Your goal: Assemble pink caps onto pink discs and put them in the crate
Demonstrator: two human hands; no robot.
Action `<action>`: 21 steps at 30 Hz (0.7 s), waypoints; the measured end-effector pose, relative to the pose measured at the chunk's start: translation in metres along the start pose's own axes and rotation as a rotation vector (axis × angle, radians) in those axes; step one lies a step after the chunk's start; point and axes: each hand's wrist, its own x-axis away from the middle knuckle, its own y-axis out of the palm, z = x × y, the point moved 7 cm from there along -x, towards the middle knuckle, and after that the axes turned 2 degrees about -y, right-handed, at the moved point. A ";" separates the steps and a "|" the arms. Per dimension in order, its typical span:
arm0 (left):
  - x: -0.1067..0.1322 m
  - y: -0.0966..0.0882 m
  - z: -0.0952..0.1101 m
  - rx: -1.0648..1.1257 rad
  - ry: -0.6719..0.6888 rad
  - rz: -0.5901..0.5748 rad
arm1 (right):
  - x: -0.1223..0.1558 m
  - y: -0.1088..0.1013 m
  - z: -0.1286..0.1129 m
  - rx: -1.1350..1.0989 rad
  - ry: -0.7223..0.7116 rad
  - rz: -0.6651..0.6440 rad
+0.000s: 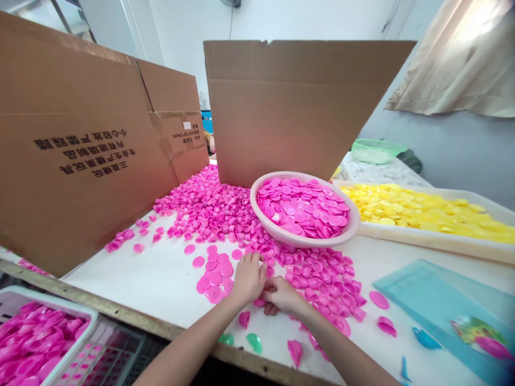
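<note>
The left hand (248, 276) and the right hand (284, 295) come close together low over the white table (153, 292). Their fingers are bent in toward each other. The fingers hide what is between them, so I cannot tell if either hand is pinching a piece or has nothing in it. My guess is that the step in hand is close finger work on one little pink piece, with both hands helping. The next move seems to call for a light pinch and steady thumbs, since the pieces are small and look slippery.

The small pink cups (332, 287) lie just to the right of the right hand, and a big pile of them spreads out past both hands. They are shiny, bright pink and round, with open tops. Some sit up and some lie on their sides. Just to the left of the left hand are flat pink rounds (215, 273), thin and smooth, some on top of others. Past the right hand is a pale bowl (306, 242) full of more flat rounds. A green piece (254, 343) lies on the near side of the hands, by the table edge.
</note>
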 end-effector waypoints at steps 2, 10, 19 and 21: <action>-0.001 0.005 0.006 -0.097 0.012 0.036 | -0.001 0.000 0.003 -0.022 -0.006 -0.028; 0.002 0.026 -0.004 -0.187 -0.046 -0.013 | -0.005 -0.005 0.011 -0.102 0.027 -0.190; 0.004 0.022 -0.004 -0.125 -0.132 0.045 | -0.002 0.000 0.009 -0.032 0.054 -0.105; 0.004 0.020 -0.006 -0.116 -0.147 0.052 | -0.002 0.000 0.007 -0.024 0.057 -0.117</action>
